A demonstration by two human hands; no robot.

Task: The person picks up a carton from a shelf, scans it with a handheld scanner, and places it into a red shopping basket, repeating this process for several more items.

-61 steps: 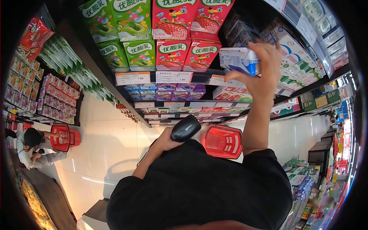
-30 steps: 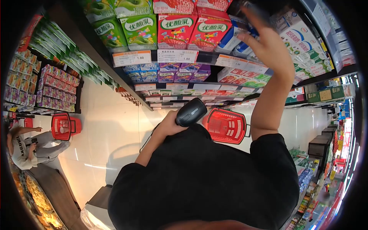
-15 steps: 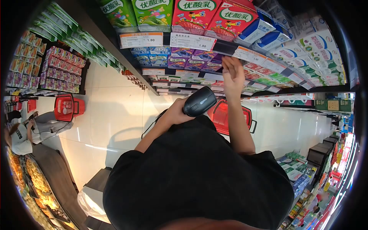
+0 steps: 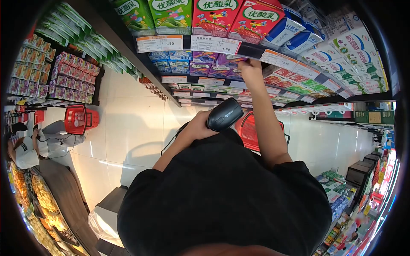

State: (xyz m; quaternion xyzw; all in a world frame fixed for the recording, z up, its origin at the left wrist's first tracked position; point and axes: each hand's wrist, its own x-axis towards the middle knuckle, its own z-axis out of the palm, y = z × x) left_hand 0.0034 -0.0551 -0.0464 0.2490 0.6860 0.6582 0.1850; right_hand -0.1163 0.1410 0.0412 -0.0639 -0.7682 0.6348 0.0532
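My left hand [image 4: 200, 126] is wrapped around a black barcode scanner [image 4: 225, 114], held low in front of my body. Above it, my right hand [image 4: 250, 69] reaches under the top shelf's price strip to the row of purple yogurt-drink cartons. Its fingers are closed at the right end of an upper purple carton [image 4: 229, 60]; the shelf edge and the hand itself partly hide the grip. Another purple carton [image 4: 199, 68] stands to the left, beside blue cartons [image 4: 178, 66]. Red cartons [image 4: 279, 71] lie to the right of my wrist.
Large green [image 4: 171, 15] and red boxes [image 4: 215, 17] fill the shelf above, over white price tags [image 4: 215, 45]. A red shopping basket [image 4: 250, 132] is below my right forearm. At the left, another person [image 4: 27, 149] is near a second red basket [image 4: 81, 119].
My right hand has gone from open fingers below the price strip to closed fingers at the purple carton, shifting slightly left. My left hand still holds the scanner.
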